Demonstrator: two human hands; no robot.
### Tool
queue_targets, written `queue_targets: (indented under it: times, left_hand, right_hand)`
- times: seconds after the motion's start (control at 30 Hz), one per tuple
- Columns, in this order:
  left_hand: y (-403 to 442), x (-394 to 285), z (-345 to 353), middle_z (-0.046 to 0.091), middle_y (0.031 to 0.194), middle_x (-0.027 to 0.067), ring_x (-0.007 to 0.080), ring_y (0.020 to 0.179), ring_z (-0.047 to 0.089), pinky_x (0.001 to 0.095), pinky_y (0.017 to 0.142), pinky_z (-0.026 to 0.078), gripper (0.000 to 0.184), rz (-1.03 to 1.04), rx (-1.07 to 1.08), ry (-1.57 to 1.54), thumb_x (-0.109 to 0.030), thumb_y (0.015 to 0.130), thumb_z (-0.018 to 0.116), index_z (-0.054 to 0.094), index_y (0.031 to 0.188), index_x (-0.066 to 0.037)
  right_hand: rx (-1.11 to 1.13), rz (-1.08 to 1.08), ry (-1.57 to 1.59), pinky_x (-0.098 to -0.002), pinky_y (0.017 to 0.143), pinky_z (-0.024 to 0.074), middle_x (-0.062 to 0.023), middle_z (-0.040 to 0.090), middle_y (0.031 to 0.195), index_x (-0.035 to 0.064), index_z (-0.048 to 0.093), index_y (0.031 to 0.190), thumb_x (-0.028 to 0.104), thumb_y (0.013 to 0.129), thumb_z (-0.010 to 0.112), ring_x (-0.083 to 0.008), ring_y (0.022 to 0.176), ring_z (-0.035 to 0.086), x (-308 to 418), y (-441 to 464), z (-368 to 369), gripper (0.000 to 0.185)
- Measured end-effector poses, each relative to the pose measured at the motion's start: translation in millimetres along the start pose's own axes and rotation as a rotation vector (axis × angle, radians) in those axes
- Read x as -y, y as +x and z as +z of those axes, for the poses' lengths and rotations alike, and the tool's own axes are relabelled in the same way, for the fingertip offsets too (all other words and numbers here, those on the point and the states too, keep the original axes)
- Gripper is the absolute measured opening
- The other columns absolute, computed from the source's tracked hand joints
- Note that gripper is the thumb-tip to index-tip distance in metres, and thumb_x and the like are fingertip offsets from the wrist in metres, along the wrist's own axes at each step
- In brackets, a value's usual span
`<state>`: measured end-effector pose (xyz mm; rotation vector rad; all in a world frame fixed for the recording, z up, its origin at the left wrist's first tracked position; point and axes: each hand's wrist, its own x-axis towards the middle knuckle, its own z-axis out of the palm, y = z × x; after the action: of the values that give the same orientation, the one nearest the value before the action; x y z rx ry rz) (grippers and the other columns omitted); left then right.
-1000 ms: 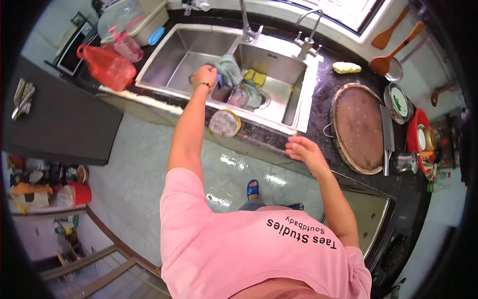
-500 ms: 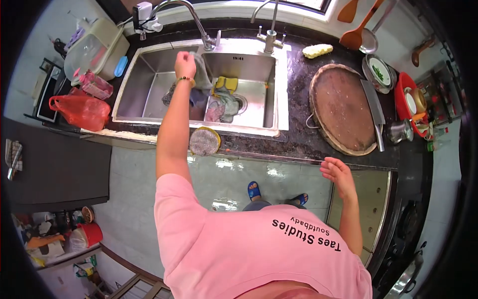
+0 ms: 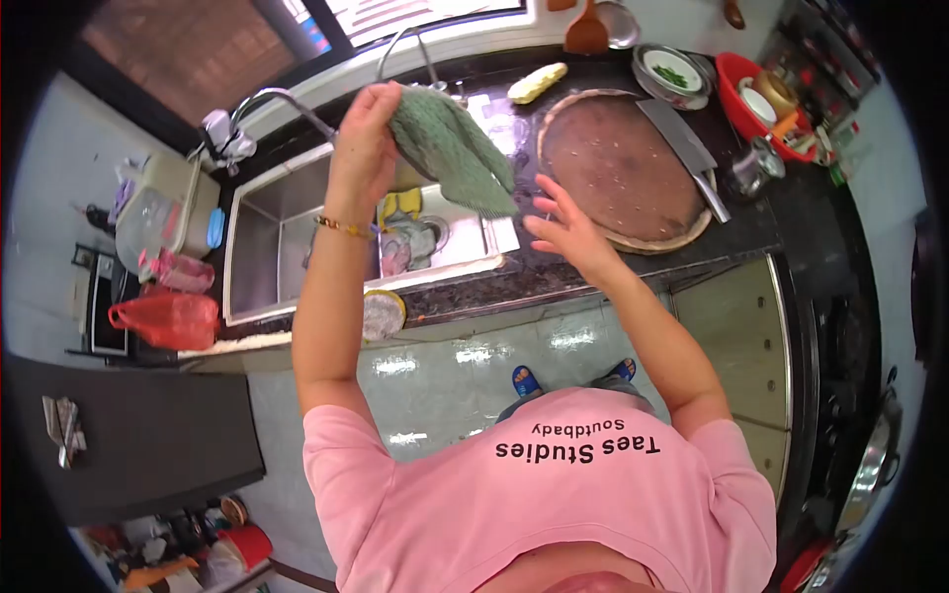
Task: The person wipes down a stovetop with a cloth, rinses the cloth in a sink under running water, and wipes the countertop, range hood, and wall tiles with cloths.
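My left hand point(image 3: 366, 141) is raised over the sink point(image 3: 259, 259), its fingers closed on one corner of a grey-green cloth point(image 3: 450, 148). The cloth hangs out to the right, spread in the air. My right hand point(image 3: 573, 232) is open beside the cloth's lower corner, fingers apart, near the front edge of a round wooden chopping board point(image 3: 618, 163). Inside the sink's right basin lie a yellow sponge point(image 3: 400, 206) and a wet grey cloth point(image 3: 415, 239). A cleaver point(image 3: 682, 138) rests along the board's right side.
Behind the board lies a peeled corn cob point(image 3: 537, 83). Bowls with chopped greens point(image 3: 672, 75) and a red basin point(image 3: 736, 94) stand at the back right. A red plastic bag point(image 3: 178, 318) sits left of the sink. A round scrubbing pad point(image 3: 383, 316) is at the counter's front edge.
My left hand has lifted the cloth up out of the sink, and it now hangs spread. My right hand has come up and forward towards it. The view has turned.
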<state>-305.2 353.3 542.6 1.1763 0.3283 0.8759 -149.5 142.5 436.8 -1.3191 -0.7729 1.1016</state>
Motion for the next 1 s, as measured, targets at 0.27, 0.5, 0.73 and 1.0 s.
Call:
queue_targets:
  times: [0.27, 0.5, 0.73, 1.0]
  left_hand:
    - [-28, 71, 48, 0.060, 0.094, 0.0079, 0.0154, 0.084, 0.059, 0.0281, 0.075, 0.049, 0.022, -0.224, 0.127, -0.046, 0.005, 0.082, 0.053, 0.048, 0.101, -0.005]
    - [-49, 109, 56, 0.058, 0.098, 0.0125, 0.0166, 0.082, 0.057, 0.0265, 0.067, 0.050, 0.044, -0.379, 0.088, 0.122, 0.010, 0.078, 0.048, 0.045, 0.119, -0.005]
    - [-65, 143, 120, 0.059, 0.101, 0.0042, 0.0088, 0.081, 0.056, 0.0189, 0.059, 0.044, 0.038, -0.305, 0.148, 0.325, 0.007, 0.074, 0.047, 0.054, 0.109, -0.005]
    - [-99, 171, 279, 0.061, 0.108, 0.0123, 0.0224, 0.105, 0.056, 0.0322, 0.094, 0.040, 0.040, 0.253, 0.701, 0.586, 0.011, 0.072, 0.042, 0.057, 0.108, 0.002]
  right_hand:
    - [0.145, 0.083, 0.425, -0.0273, 0.083, 0.0462, -0.0063, 0.059, 0.108, 0.0021, 0.048, 0.122, 0.015, 0.084, 0.062, -0.0141, 0.098, 0.056, 1, -10, -12, 0.043]
    - [-0.082, -0.221, 0.360, -0.0263, 0.080, 0.0468, -0.0049, 0.063, 0.101, 0.0019, 0.057, 0.111, 0.015, 0.082, 0.064, -0.0125, 0.089, 0.059, 6, -43, -55, 0.032]
    - [-0.412, -0.316, 0.029, -0.0265, 0.084, 0.0447, -0.0033, 0.062, 0.098, 0.0007, 0.054, 0.112, 0.005, 0.074, 0.069, -0.0115, 0.090, 0.057, -8, -78, -118, 0.041]
    - [-0.306, -0.035, 0.781, -0.0367, 0.060, 0.0528, -0.0084, 0.062, 0.095, 0.0057, 0.051, 0.114, 0.013, 0.090, 0.050, -0.0210, 0.074, 0.063, -35, -140, -199, 0.025]
